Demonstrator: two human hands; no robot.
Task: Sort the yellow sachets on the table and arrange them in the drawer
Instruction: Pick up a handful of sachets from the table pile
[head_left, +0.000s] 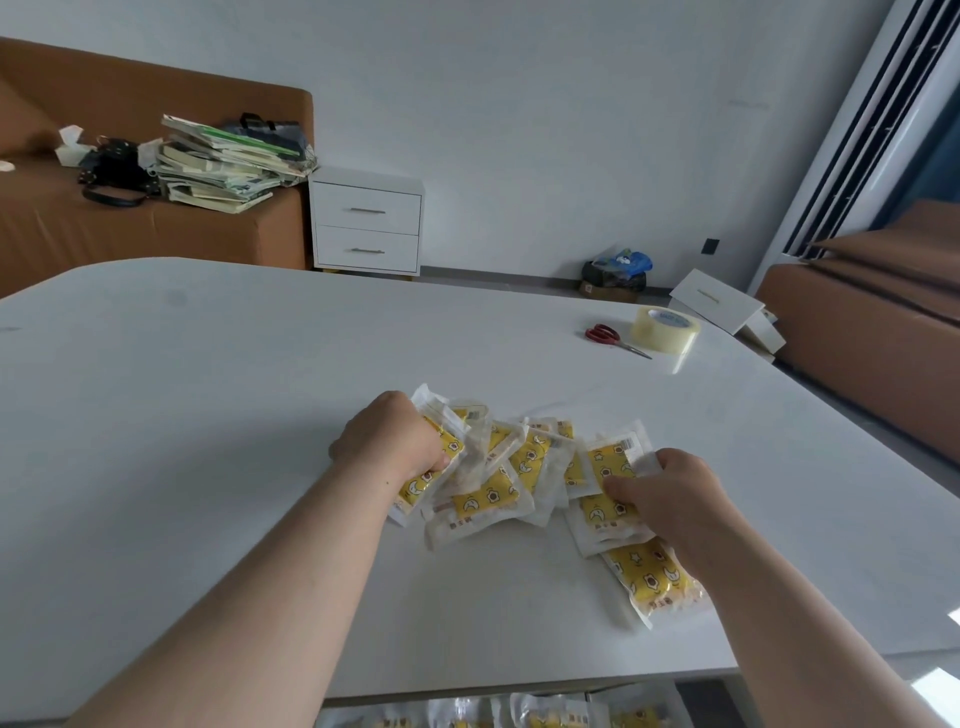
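White bench (208, 395) carries the yellow sachets (488, 501) in a loose overlapping pile near the front edge. Left grip (395, 441) is closed around a bunch at the pile's left end, fingers curled under. Right grip (670, 493) is pinching packets at the right end, thumb on top. Red scissors (608, 336) sit just beside the tape roll (667, 322), far right, well apart from the pile. More packets show below the bench's near edge.

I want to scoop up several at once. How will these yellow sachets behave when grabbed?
Probably light and floppy: the yellow sachets bend where the left hand grips a bunch. Their glossy wrappers look slippery, so the overlapping pile may slide apart on the smooth table.
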